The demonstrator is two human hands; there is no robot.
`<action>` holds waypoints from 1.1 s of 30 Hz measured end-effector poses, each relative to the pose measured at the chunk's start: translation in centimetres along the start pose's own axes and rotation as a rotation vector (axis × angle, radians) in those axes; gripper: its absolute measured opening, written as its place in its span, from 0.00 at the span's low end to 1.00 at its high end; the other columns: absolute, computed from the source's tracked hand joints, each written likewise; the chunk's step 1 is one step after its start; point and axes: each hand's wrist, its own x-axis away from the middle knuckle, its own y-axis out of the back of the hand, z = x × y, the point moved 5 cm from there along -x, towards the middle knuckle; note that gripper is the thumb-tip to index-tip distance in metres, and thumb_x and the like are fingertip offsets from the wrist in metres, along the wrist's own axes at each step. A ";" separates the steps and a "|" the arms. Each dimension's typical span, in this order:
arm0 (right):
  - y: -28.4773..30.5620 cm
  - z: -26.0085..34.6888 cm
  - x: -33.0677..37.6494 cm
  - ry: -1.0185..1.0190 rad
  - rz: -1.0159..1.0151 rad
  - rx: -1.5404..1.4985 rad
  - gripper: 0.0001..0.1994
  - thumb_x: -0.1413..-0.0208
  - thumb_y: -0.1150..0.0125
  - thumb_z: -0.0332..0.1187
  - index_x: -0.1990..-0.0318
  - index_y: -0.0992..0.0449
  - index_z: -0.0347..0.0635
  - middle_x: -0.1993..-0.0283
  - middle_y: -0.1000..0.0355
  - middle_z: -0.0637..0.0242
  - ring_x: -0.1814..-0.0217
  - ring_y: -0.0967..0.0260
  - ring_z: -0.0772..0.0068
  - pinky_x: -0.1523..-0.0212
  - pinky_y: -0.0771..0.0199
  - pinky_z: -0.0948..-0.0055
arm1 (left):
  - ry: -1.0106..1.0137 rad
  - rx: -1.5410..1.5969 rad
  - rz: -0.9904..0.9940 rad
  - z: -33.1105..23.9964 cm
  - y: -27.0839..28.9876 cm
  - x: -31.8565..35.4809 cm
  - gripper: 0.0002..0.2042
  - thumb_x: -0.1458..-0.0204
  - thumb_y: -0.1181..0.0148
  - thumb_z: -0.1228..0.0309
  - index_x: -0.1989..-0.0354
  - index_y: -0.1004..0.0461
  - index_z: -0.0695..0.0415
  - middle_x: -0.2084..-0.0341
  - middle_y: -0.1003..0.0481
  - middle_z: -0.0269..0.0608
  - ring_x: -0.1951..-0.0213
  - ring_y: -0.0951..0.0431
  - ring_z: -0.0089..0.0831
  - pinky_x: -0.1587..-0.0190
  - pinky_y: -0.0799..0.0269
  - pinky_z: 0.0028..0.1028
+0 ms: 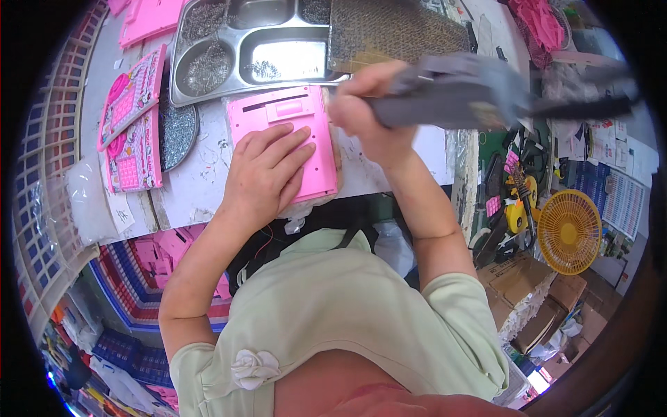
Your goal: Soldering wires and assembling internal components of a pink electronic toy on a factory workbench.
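Observation:
A pink plastic casing [321,149] lies back side up on the table in front of me, with a long slot, a raised panel and several small holes. My left hand [271,163] rests flat on it, fingers spread and stretched out. Off the casing's right side, my right hand [372,115] is closed around a dark grey electric screwdriver [451,90], blurred by motion; its tip cannot be made out. Just beyond the casing stands a steel compartment tray [233,52] holding many small metal screws.
Printed pink toy panels [132,115] lie at the left, over a round dish of small metal parts [182,135]. A brown textured mat [396,35] covers the tray's right part. White plastic basket walls [52,160] rise far left. A yellow basket [570,231] and cardboard boxes [517,285] are right.

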 end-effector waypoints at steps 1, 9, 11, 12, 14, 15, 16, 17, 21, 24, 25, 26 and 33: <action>0.1 0.7 0.9 -0.047 -0.007 -0.099 0.14 0.39 0.37 0.22 0.52 0.36 0.40 0.72 0.29 0.59 0.75 0.32 0.72 0.73 0.27 0.71 | 0.002 0.000 0.000 0.1 0.0 0.1 0.19 0.52 0.35 0.72 0.49 0.20 0.53 0.43 0.23 0.37 0.42 0.26 0.40 0.40 0.33 0.43; -0.6 1.9 4.8 -0.160 0.153 -0.059 0.14 0.40 0.36 0.21 0.53 0.36 0.41 0.73 0.32 0.63 0.75 0.33 0.69 0.72 0.30 0.66 | -0.008 0.077 -0.036 0.4 -0.3 0.2 0.18 0.51 0.34 0.71 0.49 0.20 0.54 0.45 0.22 0.37 0.42 0.26 0.40 0.40 0.34 0.43; -0.4 2.5 4.3 -0.145 0.117 -0.164 0.14 0.39 0.36 0.23 0.53 0.37 0.41 0.74 0.32 0.63 0.76 0.35 0.69 0.74 0.31 0.66 | 0.008 0.192 -0.041 1.6 -0.2 0.1 0.18 0.51 0.33 0.68 0.49 0.20 0.54 0.45 0.23 0.38 0.42 0.26 0.42 0.39 0.35 0.46; -0.3 3.1 4.0 -0.148 0.054 -0.279 0.14 0.39 0.37 0.23 0.52 0.37 0.41 0.74 0.33 0.63 0.77 0.36 0.70 0.75 0.32 0.66 | 0.067 0.076 -0.103 2.2 0.5 -0.6 0.18 0.51 0.32 0.66 0.50 0.20 0.54 0.45 0.23 0.38 0.41 0.27 0.43 0.38 0.36 0.48; -0.1 4.0 3.3 -0.159 -0.032 -0.395 0.16 0.41 0.36 0.23 0.51 0.36 0.41 0.71 0.32 0.63 0.74 0.33 0.72 0.73 0.31 0.70 | 0.179 -0.146 -0.218 3.0 2.4 -2.7 0.19 0.52 0.30 0.63 0.52 0.20 0.54 0.45 0.24 0.40 0.39 0.28 0.44 0.36 0.39 0.52; -0.1 4.7 2.7 -0.161 -0.070 -0.458 0.17 0.42 0.35 0.22 0.50 0.35 0.42 0.70 0.31 0.63 0.72 0.32 0.73 0.72 0.30 0.72 | 0.120 -0.197 -0.175 3.2 2.2 -3.3 0.19 0.52 0.29 0.61 0.52 0.21 0.54 0.44 0.24 0.41 0.38 0.28 0.45 0.35 0.41 0.54; 0.1 5.1 1.6 -0.138 -0.050 -0.407 0.14 0.38 0.38 0.26 0.49 0.35 0.43 0.75 0.35 0.65 0.77 0.38 0.73 0.76 0.35 0.70 | 0.064 -0.260 -0.129 4.1 1.9 -3.7 0.20 0.52 0.29 0.59 0.53 0.21 0.55 0.43 0.25 0.43 0.38 0.29 0.45 0.34 0.43 0.56; 0.3 5.7 0.6 -0.099 -0.025 -0.385 0.12 0.36 0.39 0.28 0.49 0.35 0.45 0.77 0.37 0.67 0.79 0.41 0.73 0.78 0.38 0.70 | 0.015 -0.326 -0.081 4.4 2.1 -3.8 0.21 0.53 0.28 0.58 0.53 0.22 0.55 0.43 0.25 0.44 0.37 0.30 0.46 0.32 0.45 0.57; 2.2 7.2 -1.3 0.032 0.009 -0.492 0.11 0.34 0.41 0.32 0.48 0.32 0.46 0.80 0.42 0.72 0.81 0.45 0.74 0.79 0.41 0.71 | 0.124 0.112 -0.328 3.1 10.6 3.4 0.18 0.51 0.28 0.67 0.54 0.26 0.57 0.43 0.26 0.53 0.38 0.28 0.47 0.35 0.34 0.51; 3.4 6.1 -1.0 -0.014 0.000 -0.554 0.16 0.37 0.35 0.34 0.48 0.35 0.44 0.78 0.39 0.69 0.81 0.42 0.73 0.79 0.38 0.70 | 0.350 0.121 -0.794 4.5 14.5 19.2 0.21 0.44 0.37 0.73 0.43 0.34 0.61 0.38 0.32 0.56 0.38 0.28 0.46 0.36 0.32 0.41; 3.4 5.7 -1.0 -0.032 -0.007 -0.554 0.16 0.36 0.35 0.34 0.48 0.35 0.44 0.79 0.40 0.70 0.81 0.43 0.74 0.79 0.39 0.70 | 0.650 -0.047 -0.838 5.3 14.1 26.4 0.23 0.39 0.42 0.71 0.37 0.39 0.64 0.38 0.34 0.53 0.39 0.30 0.43 0.35 0.35 0.40; 3.2 5.3 -1.1 -0.052 -0.013 -0.548 0.16 0.36 0.36 0.34 0.48 0.35 0.44 0.79 0.41 0.70 0.81 0.43 0.74 0.79 0.39 0.71 | 0.858 -0.048 -0.868 6.3 13.0 34.1 0.24 0.35 0.46 0.67 0.35 0.40 0.66 0.40 0.34 0.51 0.40 0.31 0.39 0.35 0.37 0.38; 1.1 3.5 -2.2 -0.116 -0.027 -0.530 0.16 0.37 0.35 0.34 0.48 0.34 0.42 0.79 0.39 0.70 0.80 0.43 0.76 0.77 0.37 0.71 | 2.010 -0.139 -0.736 5.7 1.5 68.6 0.27 0.36 0.42 0.61 0.36 0.36 0.70 0.42 0.30 0.62 0.38 0.31 0.49 0.35 0.37 0.40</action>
